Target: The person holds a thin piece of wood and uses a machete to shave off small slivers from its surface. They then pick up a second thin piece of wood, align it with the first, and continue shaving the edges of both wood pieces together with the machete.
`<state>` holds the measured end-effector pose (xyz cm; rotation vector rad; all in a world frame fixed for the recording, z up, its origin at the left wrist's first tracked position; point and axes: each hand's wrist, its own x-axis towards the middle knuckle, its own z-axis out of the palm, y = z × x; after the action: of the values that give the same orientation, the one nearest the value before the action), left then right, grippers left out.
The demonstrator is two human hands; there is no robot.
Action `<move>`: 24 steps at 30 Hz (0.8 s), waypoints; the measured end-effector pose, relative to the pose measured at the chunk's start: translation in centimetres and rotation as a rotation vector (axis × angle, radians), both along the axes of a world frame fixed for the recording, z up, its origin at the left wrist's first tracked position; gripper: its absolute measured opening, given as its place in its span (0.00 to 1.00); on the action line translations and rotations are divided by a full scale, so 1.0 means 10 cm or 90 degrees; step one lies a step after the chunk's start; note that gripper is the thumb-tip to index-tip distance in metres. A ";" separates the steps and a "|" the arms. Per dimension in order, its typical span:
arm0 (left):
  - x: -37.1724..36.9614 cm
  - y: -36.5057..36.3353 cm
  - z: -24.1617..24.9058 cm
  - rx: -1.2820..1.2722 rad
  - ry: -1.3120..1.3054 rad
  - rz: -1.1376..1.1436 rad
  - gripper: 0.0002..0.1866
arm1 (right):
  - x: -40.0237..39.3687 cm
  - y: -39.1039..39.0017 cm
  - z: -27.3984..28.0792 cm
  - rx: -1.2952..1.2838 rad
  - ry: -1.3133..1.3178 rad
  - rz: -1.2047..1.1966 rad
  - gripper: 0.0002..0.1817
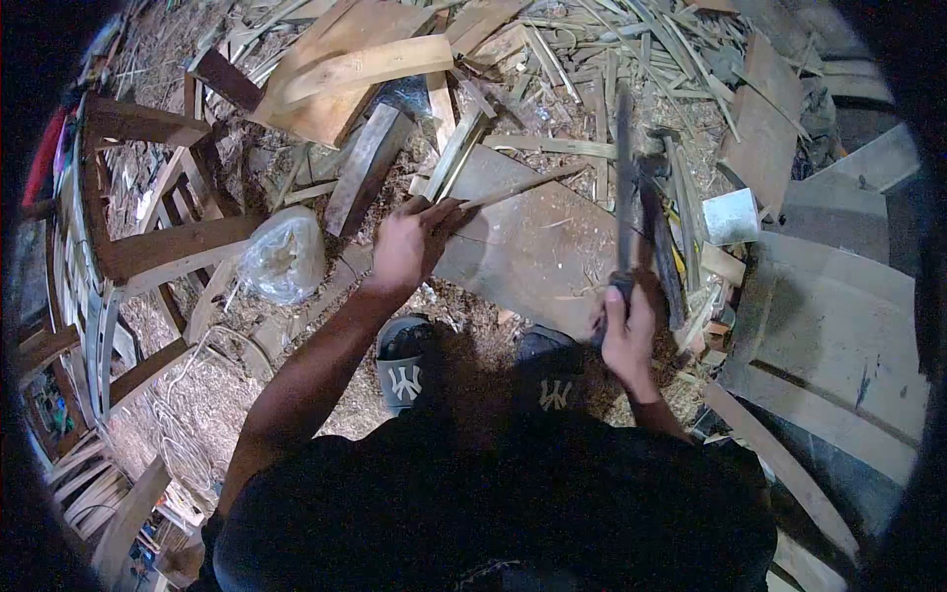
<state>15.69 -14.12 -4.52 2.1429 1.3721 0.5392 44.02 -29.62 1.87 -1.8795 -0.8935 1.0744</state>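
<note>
My right hand (628, 326) is closed around the dark handle of a long-bladed tool (624, 178), whose blade points away from me, upright in the view. My left hand (409, 242) has its fingers closed on the near end of a thin wood strip (523, 185), which slants up to the right to a narrow tip. Under the strip lies a wide flat board (533, 247) on the floor. A narrow piece of wood (456, 153) rises just beyond my left fingers. Whether those fingers touch it is unclear.
A clear plastic bag (286, 255) and a thick wood block (368, 170) lie to the left, near wooden frames (178, 247). Scrap strips (681, 49) pile up ahead. A white block (731, 216) and large panels (838, 326) are on the right. My sandalled feet (402, 365) stand below the board.
</note>
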 end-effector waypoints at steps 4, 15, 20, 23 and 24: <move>0.09 -0.02 0.17 -0.024 0.018 0.028 0.13 | -0.06 0.17 -0.09 -0.002 -0.141 0.182 0.14; 0.00 0.07 0.02 -0.010 0.120 -0.111 0.16 | -0.18 0.29 -0.13 0.008 -0.060 0.226 0.28; 0.14 0.11 0.12 -0.054 0.105 -0.092 0.17 | -0.16 0.31 -0.03 -0.123 0.070 0.228 0.27; 0.12 0.13 0.03 -0.028 0.106 -0.098 0.16 | -0.15 0.32 -0.12 -0.037 -0.004 0.260 0.27; 0.12 0.14 0.00 -0.019 0.095 -0.097 0.15 | -0.16 0.33 -0.10 -0.021 0.000 0.258 0.26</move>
<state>16.86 -12.75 -4.50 2.2792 1.2703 0.3028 42.40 -26.29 0.91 -1.7648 -1.3000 1.3314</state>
